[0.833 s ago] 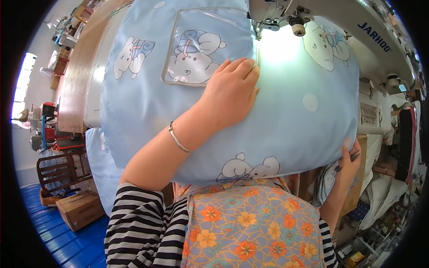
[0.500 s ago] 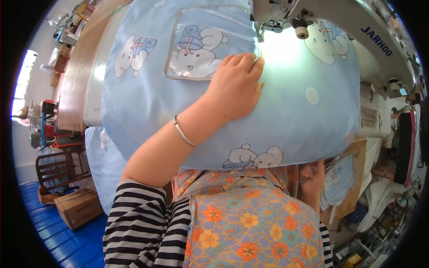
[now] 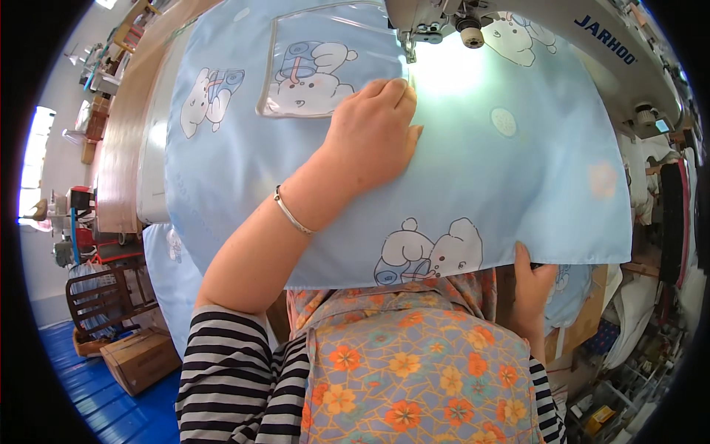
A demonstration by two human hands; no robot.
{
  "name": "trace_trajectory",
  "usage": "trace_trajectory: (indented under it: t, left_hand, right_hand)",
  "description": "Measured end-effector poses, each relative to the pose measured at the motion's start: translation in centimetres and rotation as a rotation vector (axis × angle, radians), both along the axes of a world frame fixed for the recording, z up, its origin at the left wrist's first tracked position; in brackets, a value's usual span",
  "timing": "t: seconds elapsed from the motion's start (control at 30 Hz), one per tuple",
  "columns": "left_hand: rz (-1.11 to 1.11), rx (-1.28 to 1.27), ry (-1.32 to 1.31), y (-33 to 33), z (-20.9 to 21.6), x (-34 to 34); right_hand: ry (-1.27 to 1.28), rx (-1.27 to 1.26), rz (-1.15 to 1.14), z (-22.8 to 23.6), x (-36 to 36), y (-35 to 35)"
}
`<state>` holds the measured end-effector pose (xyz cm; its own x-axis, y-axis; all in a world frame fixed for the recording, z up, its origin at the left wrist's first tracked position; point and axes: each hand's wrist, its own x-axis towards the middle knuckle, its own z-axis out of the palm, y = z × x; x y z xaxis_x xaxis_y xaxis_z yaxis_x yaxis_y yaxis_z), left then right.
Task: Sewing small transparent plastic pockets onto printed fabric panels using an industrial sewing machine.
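A light blue fabric sheet printed with white cartoon animals lies under the sewing machine head. On it sits a clear plastic pocket with a pale border. My left hand rests on the cloth, fingers bent over the pocket's right edge near the presser foot. Its thumb stands apart. My right hand is at the sheet's near hem, thumb on top and the other fingers hidden below, pinching the hem. The machine's lamp lights the cloth right of the needle.
The machine arm spans the upper right. Beyond the left side of the cloth are a wooden tabletop, a cardboard box and a wooden chair. More printed blue pieces lie by a carton at right.
The cloth and pocket have shifted left and slightly up in view, along with my left hand. My right hand has come up to the near hem, whose right corner now spreads farther right.
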<state>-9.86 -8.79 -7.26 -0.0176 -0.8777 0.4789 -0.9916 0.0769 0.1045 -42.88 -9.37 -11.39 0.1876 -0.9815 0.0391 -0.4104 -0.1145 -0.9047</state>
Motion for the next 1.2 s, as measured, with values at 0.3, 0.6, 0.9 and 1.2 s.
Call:
trace_trajectory:
  t: [0.3,0.6,0.9,1.2]
  left_hand:
    - [0.037,0.018,-0.026,-1.5,0.4,0.7]
    - [0.057,0.065,-0.029,-2.1,1.4,1.5]
    - [0.062,0.079,-0.015,-2.3,1.8,1.4]
    - [0.018,0.126,0.030,-2.9,2.7,2.7]
  right_hand:
    - [0.211,-0.077,-0.005,1.9,0.0,-4.0]
    - [0.465,-0.071,0.012,5.1,1.9,-8.4]
    - [0.623,-0.222,0.076,7.4,4.7,-14.8]
    - [0.324,-0.363,0.020,3.6,2.7,-7.8]
